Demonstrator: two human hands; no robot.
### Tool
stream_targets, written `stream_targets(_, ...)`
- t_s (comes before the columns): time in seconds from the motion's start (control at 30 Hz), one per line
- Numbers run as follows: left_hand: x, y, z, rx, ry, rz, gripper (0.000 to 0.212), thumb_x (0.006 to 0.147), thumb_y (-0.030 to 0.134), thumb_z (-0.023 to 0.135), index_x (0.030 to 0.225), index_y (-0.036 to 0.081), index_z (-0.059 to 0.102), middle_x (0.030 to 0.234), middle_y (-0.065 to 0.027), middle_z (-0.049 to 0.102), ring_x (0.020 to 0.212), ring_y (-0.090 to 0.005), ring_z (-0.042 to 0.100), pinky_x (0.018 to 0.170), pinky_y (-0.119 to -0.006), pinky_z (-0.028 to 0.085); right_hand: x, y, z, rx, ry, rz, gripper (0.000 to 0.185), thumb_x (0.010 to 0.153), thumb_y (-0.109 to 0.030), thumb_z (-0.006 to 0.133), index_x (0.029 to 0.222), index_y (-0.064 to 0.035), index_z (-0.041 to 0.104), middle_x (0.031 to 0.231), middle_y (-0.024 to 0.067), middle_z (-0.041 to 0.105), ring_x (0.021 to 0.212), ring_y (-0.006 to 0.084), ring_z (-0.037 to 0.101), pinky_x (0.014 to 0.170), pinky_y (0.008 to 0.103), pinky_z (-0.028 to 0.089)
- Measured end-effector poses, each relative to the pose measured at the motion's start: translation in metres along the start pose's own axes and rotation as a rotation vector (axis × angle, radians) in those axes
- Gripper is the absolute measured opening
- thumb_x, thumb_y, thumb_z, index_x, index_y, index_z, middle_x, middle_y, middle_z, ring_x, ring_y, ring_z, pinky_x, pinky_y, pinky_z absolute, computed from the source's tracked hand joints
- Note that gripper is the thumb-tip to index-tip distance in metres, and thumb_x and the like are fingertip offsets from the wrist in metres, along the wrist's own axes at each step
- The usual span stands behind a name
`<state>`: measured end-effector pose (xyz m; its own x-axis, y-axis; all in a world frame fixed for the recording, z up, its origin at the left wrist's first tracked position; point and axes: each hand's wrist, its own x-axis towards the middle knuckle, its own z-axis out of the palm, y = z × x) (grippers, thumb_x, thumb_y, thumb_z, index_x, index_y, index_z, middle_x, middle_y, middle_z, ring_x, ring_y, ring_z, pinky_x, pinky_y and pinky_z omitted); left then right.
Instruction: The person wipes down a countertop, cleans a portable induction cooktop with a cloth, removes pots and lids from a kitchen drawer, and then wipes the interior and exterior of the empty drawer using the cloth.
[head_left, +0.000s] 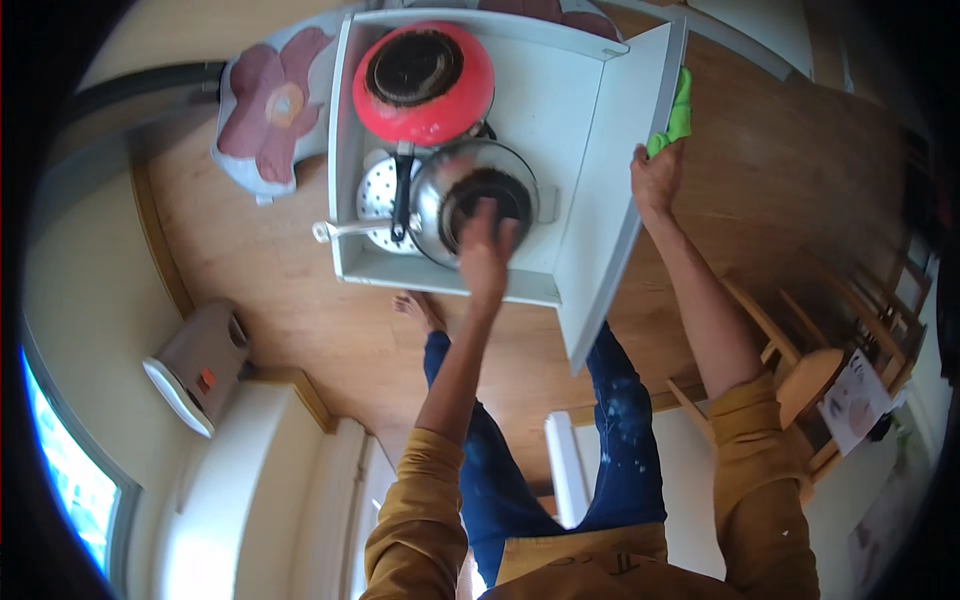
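A white drawer (450, 280) with a tall front panel (611, 172) lies before me. Inside it, a red pan (480, 90) rests upside down with its blackened base up. Nearer me is an upturned metal pan (429, 206) with a dark base, partly over a perforated metal plate (375, 191). My left hand (484, 251) is over the dark base, fingers apart and blurred; whether it touches is unclear. My right hand (658, 176) is at the outer edge of the front panel, closed on a green cloth (679, 112) that hangs against the panel.
A flower-patterned mat (251, 127) lies on the wood floor (285, 262) beyond the drawer. Wooden chairs (810, 375) stand at the right, one with a printed sheet. On the left are a beige box-like object (202, 360) and a window (71, 450). My legs are close below the drawer.
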<state>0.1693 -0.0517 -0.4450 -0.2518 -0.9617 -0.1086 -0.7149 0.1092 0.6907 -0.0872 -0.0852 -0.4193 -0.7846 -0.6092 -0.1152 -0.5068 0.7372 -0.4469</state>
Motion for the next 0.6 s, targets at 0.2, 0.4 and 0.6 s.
stream_targets(0.2,0.093,-0.123,-0.011,0.345,-0.002,-0.383,0.067,0.072,0.016,0.065,0.128,0.002,0.03,0.11,-0.0198,0.046,0.1,-0.0363,0.049,0.078,-0.044,0.044,0.001,0.005,0.003,0.03,0.076,-0.006,0.048,0.072,-0.008,0.061,0.114,0.0045,0.041,0.099,0.0221,0.055,0.088,0.037,0.057,0.075,0.0419,0.046)
stream_targets(0.4,0.094,-0.175,0.007,0.221,-0.05,-0.329,0.036,0.079,0.02,0.054,0.105,-0.001,0.041,0.094,-0.0252,0.056,0.084,-0.0416,0.055,0.071,-0.049,0.044,0.002,0.007,0.005,0.026,0.022,0.067,0.048,0.071,-0.011,0.064,0.112,0.0037,0.044,0.095,0.0214,0.057,0.085,0.0366,0.057,0.074,0.041,0.046)
stream_targets(0.6,0.106,-0.192,-0.029,0.149,-0.098,-0.3,0.033,0.082,0.032,0.057,0.092,0.003,0.046,0.071,-0.0217,0.06,0.069,-0.0418,0.058,0.062,-0.049,0.042,0.004,0.024,0.008,0.135,0.272,-0.11,0.053,0.079,-0.043,0.059,0.11,-0.0016,0.049,0.1,0.0168,0.053,0.095,0.0311,0.053,0.083,0.037,0.04)
